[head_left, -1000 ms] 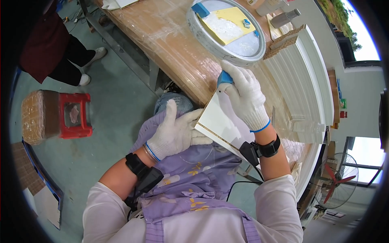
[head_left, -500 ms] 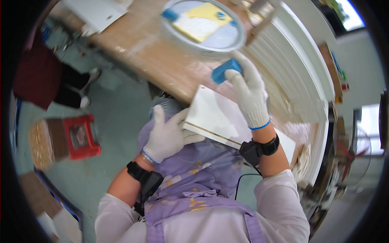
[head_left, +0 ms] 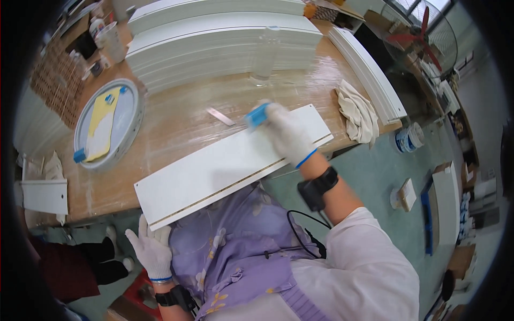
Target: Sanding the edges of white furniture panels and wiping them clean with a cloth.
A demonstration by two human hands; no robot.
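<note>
At frame centre, the right hand (head_left: 286,134) is gripping a blue block (head_left: 257,115) on the panel (head_left: 230,163); the left hand (head_left: 151,247), fingers curled underneath, is steadying its lower-left corner.

You get a bright, evenly lit scene with soft daylight that seems to come from the upper right, where the windows wash out pale. Shadows stay faint and short. The plastic-covered table (head_left: 176,115) throws a glossy sheen near its far edge. Your right hand (head_left: 286,134) and the blue block (head_left: 257,114) it grips smear with motion blur, while the white panel (head_left: 230,163) and your left hand (head_left: 151,249) look sharper. Straight edges bow strongly outward, and a black vignette rings the frame, swallowing the corners. Detail softens toward the rim.
</note>
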